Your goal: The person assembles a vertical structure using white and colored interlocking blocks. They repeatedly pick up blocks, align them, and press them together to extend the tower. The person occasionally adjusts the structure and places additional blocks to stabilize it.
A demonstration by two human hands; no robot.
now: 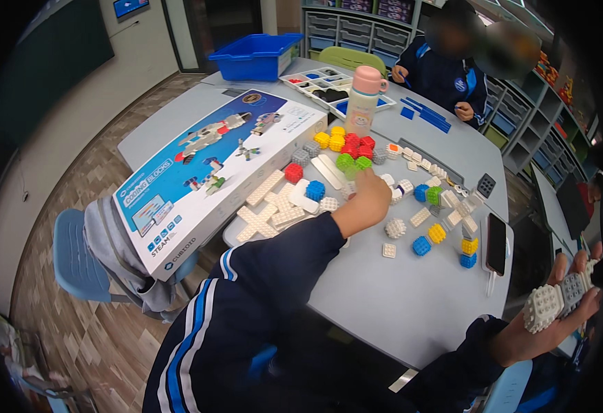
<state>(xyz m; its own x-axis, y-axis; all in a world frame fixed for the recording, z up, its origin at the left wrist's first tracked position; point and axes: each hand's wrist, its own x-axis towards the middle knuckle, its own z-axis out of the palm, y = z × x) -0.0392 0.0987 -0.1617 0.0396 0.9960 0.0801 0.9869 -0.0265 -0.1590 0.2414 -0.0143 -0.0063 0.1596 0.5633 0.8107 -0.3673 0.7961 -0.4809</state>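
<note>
My right hand (pixel 556 327) is off to the right, past the table edge, with its fingers wrapped round a row of joined studded building blocks. A white block (pixel 543 309) and a grey block (pixel 572 289) show in that row; its far end lies in the dark rim. My left hand (pixel 369 203) reaches over the table to the light green blocks (pixel 354 165). Its fingertips are mostly hidden behind the hand, so a grip cannot be made out. Red blocks (pixel 358 145) and yellow blocks (pixel 330 140) lie just beyond, and a blue block (pixel 315 191) sits to its left.
A large box (pixel 212 165) fills the table's left side, beside white plates (pixel 274 206). A pink-capped bottle (pixel 363 103), parts tray (pixel 322 86) and blue bin (pixel 257 58) stand behind. A phone (pixel 496 244) lies at right. Another person (pixel 446 76) sits across.
</note>
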